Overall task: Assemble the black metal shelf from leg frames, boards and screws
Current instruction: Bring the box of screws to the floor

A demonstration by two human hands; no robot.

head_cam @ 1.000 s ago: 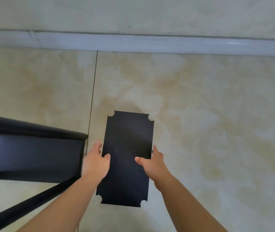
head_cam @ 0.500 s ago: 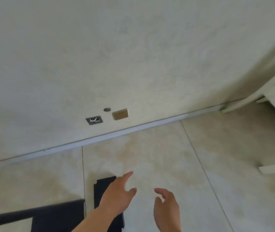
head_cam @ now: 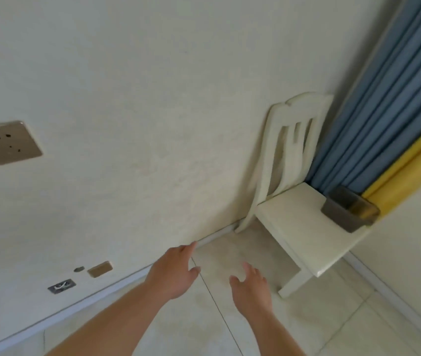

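Our left hand point(head_cam: 176, 273) and right hand point(head_cam: 251, 287) hang open and empty; the chair point(head_cam: 299, 222) stands at 2 o'clock. No shelf parts in view. Risk: we grope blind and knock the frame.

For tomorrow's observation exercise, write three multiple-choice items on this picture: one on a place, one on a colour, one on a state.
1. Where is the dark box?
A. on the chair seat
B. on the floor
C. on the wall

2. What colour are the curtain folds beside the chair?
A. red
B. blue
C. green

3. How are the two hands?
A. gripping a board
B. both fists
C. open, holding nothing

Answers:
1 A: it sits at the seat's far edge.
2 B: the blue curtain hangs behind it.
3 C: left hand and right hand show spread fingers.
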